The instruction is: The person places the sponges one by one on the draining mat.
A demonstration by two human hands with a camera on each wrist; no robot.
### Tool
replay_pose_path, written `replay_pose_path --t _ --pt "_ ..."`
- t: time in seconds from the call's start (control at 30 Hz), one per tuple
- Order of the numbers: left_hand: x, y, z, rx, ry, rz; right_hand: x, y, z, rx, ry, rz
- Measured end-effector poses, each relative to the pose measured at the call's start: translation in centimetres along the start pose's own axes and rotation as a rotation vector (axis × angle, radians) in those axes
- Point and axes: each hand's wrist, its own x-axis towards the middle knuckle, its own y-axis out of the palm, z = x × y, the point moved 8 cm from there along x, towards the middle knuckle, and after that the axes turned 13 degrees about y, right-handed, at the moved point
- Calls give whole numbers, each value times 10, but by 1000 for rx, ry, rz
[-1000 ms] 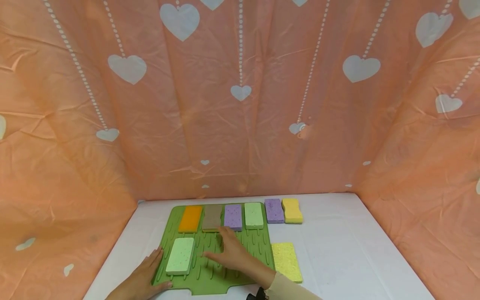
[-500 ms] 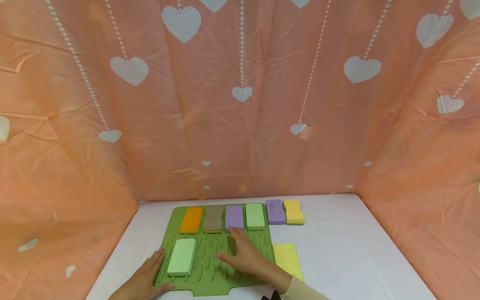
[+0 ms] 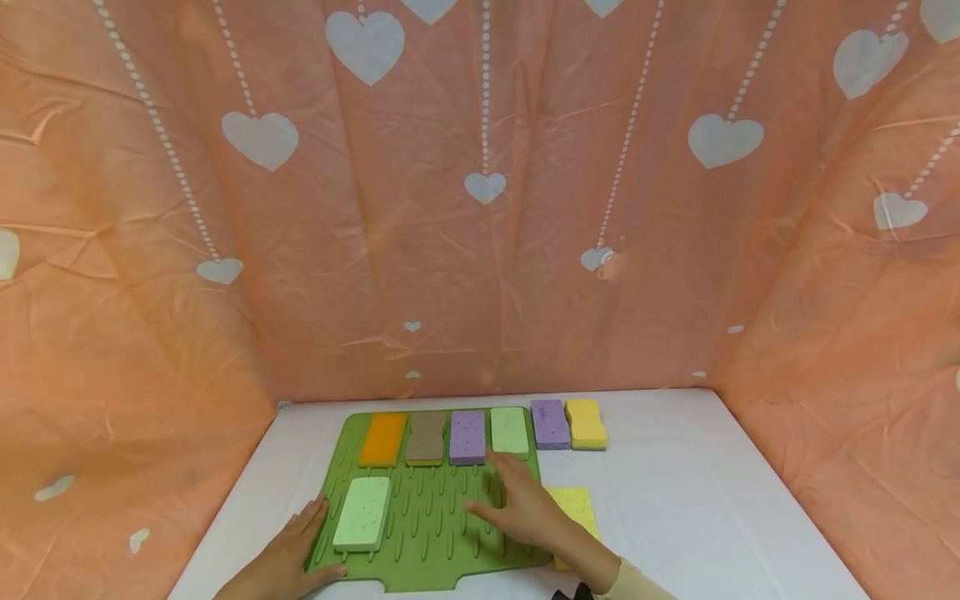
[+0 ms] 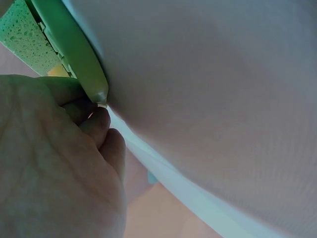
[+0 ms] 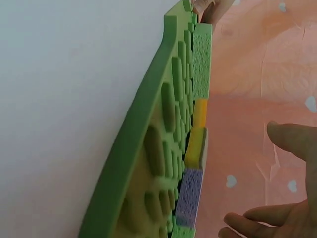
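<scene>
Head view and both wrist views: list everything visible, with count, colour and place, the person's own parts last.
Ridged green rubber mat: 1, green, on the table near the front edge.
Sponges on the mat's back row: 4, orange sponge, brown sponge, purple sponge, light green sponge, left to right.
Pale green sponge: 1, on the mat's front left.
Sponges off the mat at the back: 2, second purple sponge and yellow wavy sponge, side by side.
Flat yellow sponge: 1, on the table right of the mat, partly behind the right hand.
White table: 1.
Peach heart-print curtain: 1, around the table.
Left hand: at the mat's front left edge, touching it.
Right hand: fingers spread, over the mat's right side, holding nothing.
</scene>
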Motion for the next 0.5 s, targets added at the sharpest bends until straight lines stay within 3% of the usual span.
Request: replay_pose_path --t 0.13,0.43,0.5 --pt "-1 1 3 -2 -8 -15 -4 -10 -7 -20 -19 -50" --pt "-2 3 5 29 34 -45 -15 -28 -30 -6 14 -62" --pt "-1 3 5 -3 28 -38 -16 -32 -35 -10 15 -68"
